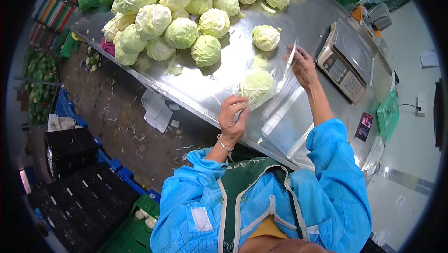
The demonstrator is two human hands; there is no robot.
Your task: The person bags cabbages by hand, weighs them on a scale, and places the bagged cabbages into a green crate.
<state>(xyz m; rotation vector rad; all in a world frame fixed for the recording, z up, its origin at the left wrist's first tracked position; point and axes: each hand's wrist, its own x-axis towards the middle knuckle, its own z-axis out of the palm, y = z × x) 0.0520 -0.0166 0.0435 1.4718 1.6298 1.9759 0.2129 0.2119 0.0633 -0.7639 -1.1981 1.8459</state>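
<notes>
A pale green cabbage (256,85) sits inside a clear plastic bag (278,76) near the front edge of the steel table. My left hand (233,117) is closed, its fingers pinching the bag's film at the lower left of the cabbage. On the other side, my right hand (303,68) is closed on plastic film too, thumb and fingers pressed together at the bag's upper right. A stack of flat clear bags (282,113) lies just below and to the right. Beyond the bagged cabbage rests a loose cabbage (266,37), apart from both hands.
Many cabbages are heaped on the steel table (186,83) at the far left. A weighing scale (344,66) stands at right, with a phone (364,126) and green basket (388,114) nearer. Black crates (88,201) stand on the floor at left.
</notes>
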